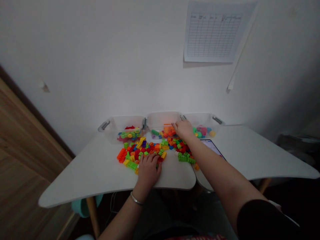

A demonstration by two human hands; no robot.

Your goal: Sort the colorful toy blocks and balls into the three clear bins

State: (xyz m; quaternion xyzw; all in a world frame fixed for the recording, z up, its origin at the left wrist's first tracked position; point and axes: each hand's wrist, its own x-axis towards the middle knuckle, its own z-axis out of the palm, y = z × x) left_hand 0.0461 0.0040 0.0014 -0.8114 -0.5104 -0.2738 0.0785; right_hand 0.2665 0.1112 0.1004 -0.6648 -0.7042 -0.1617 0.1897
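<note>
Toy bricks (135, 154) in a bright heap under two busy hands

The bricks are small studded plastic blocks in red, orange, yellow, green, blue and purple, lying jumbled at many angles. They spread over the right half of the left-hand worktop (85, 173), from the bins along its back edge toward its rounded front right corner. An orange-red block (121, 155) marks the heap's left end; green blocks (185, 157) lie at its right, near the seam with the neighbouring worktop (260, 150).

The left hand (149, 168) rests palm down on the near side of the heap, fingers bent over the bricks; whether they grip one is hidden. The right hand (183, 129) reaches to the right end of the clear middle bin (162, 117), fingertips beside orange pieces (170, 131); I cannot make out whether it holds anything. Clear bins stand left (112, 124) and right (206, 118) of it, each containing coloured pieces.
</note>
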